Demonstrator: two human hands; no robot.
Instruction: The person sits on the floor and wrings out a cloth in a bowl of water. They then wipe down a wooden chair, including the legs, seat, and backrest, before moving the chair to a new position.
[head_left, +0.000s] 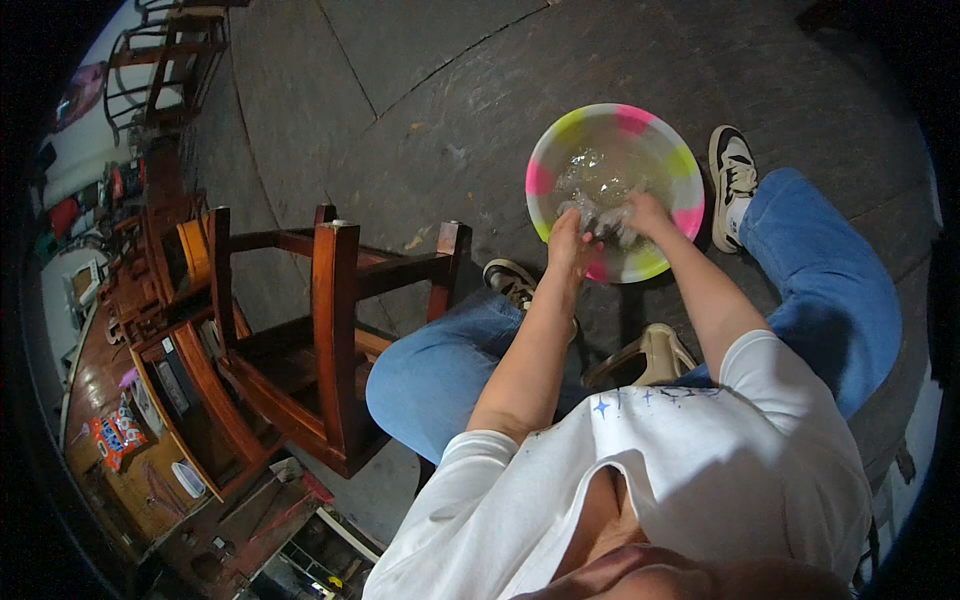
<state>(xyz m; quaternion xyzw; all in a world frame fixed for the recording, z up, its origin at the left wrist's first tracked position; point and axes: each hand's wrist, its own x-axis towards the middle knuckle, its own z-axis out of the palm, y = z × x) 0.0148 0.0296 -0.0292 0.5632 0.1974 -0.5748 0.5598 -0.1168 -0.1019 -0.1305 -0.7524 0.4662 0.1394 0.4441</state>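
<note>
A round plastic basin (540, 180) in white, pink and yellow-green stands on the dark floor between my feet, with water (637, 161) in it. Over its near left part, my left hand (574, 244) touches a wet, pale, translucent material (616, 222) that looks like thin plastic or cloth; its exact kind is unclear. My right hand (646, 214) is on the same material from the right side, fingers partly hidden in it. Both hands hold it near the middle of the basin.
Beneath me is a beige plastic stool (660, 349). An upturned dark wooden chair (335, 330) stands at my left, beside a wooden table (142, 487) bearing an orange packet (118, 439). My shoes (729, 187) flank the basin. More wooden furniture (169, 56) stands at the upper left.
</note>
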